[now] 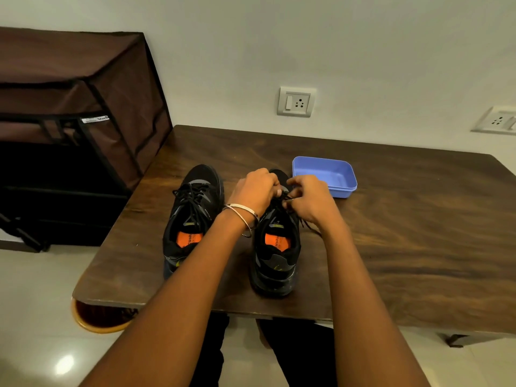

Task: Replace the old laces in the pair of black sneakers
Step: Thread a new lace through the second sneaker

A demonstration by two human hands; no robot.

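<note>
With the right sneaker (276, 247) standing heel-toward-us on the desk (405, 233) beside its laced mate (192, 216), our left hand (255, 191) and right hand (310, 199) each pinched its black lace (287, 198) near the toe, presumably to work it through the eyelets.

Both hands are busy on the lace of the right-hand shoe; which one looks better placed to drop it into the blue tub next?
Probably the right hand. It pinches the lace on the right-hand shoe and sits next to the blue tub. The left hand would have to cross over.
</note>
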